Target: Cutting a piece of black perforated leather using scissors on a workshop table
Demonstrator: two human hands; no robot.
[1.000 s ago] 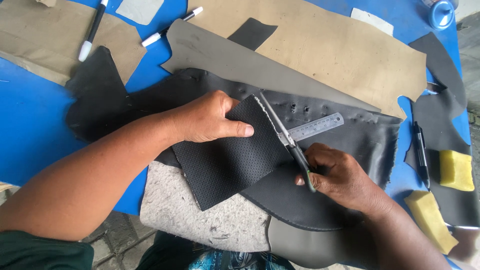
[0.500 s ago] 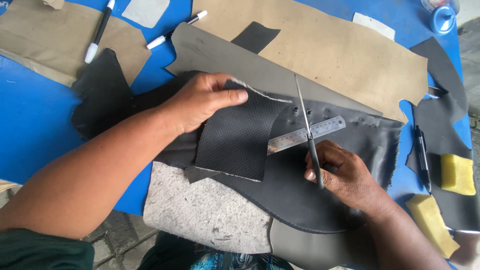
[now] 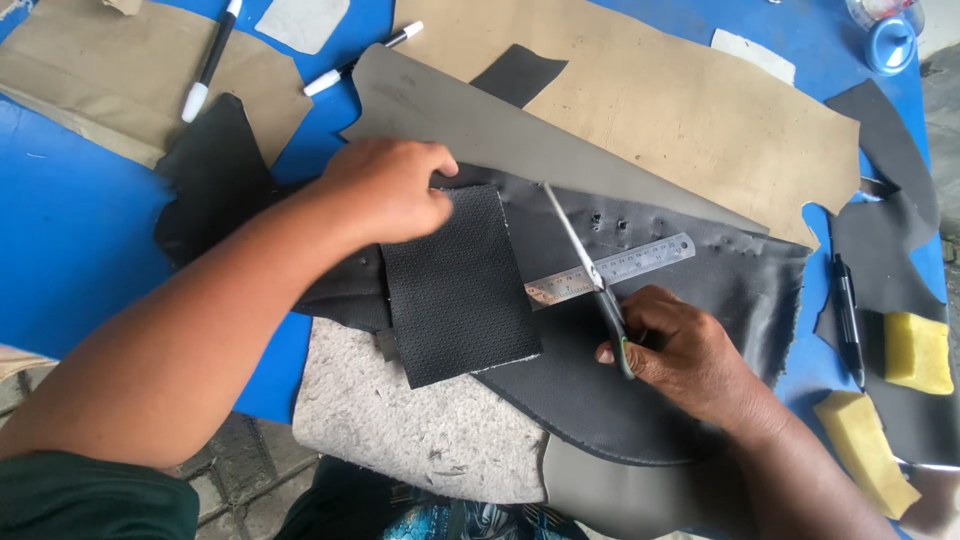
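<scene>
My left hand [image 3: 385,188] grips the top edge of a cut rectangular piece of black perforated leather [image 3: 458,285], which lies over a large dark grey leather sheet [image 3: 700,290]. My right hand [image 3: 690,350] is closed round the handles of a pair of scissors [image 3: 585,265]. Their blades point up and to the left, just right of the cut piece. A steel ruler [image 3: 625,268] lies on the dark sheet under the scissors. The pale fibrous underside of a leather piece [image 3: 400,435] shows at the near table edge.
The blue table [image 3: 70,240] holds tan leather sheets [image 3: 640,100], black scraps [image 3: 215,170], two white-capped markers [image 3: 208,65], a black pen [image 3: 850,320], two yellow sponges [image 3: 915,350] and a blue lid [image 3: 890,45] at the far right. Paving shows below the near edge.
My left hand has pulled the cut perforated piece left and laid it flatter, free of the big sheet. The scissors have swung upright and then tilted left, off the cut.
</scene>
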